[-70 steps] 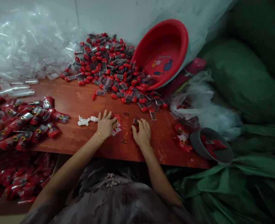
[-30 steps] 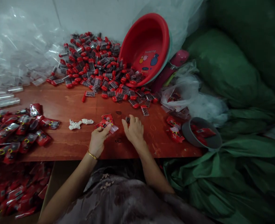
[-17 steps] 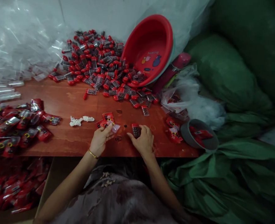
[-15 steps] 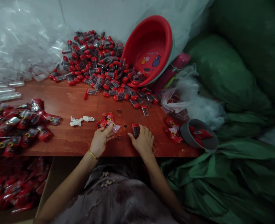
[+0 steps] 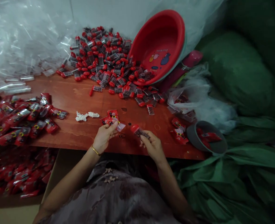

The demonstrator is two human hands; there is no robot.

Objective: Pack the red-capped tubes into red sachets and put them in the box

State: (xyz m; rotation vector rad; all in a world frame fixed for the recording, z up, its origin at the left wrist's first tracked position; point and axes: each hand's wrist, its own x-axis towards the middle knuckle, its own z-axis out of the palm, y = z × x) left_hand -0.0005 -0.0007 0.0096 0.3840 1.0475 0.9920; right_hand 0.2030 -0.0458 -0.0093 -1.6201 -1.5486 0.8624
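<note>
My left hand (image 5: 106,134) pinches a red printed plastic sleeve (image 5: 121,126), whose clear end sticks out past the fingertips. More red printed sleeves (image 5: 112,114) lie on the table just beyond that hand. Between the thumb and fingers of my right hand (image 5: 153,144) is a small clear bottle (image 5: 139,132) with a red cap and dark contents, tilted with its cap toward the left hand. A gap separates the bottle from the sleeve. Beyond both hands spreads a heap of similar red-capped bottles (image 5: 104,59).
A red basin (image 5: 156,37) leans on its side behind the heap. Wrapped red packs (image 5: 32,118) pile up at left, above a box (image 5: 16,177) of more. White crumpled tissue (image 5: 87,116), a grey bowl (image 5: 193,137) and green sacks (image 5: 235,65) are also around.
My right hand has lifted the bottle off the table and turned it so its cap points left. The left hand keeps its pinch on the sleeve. The whole view has shifted slightly.
</note>
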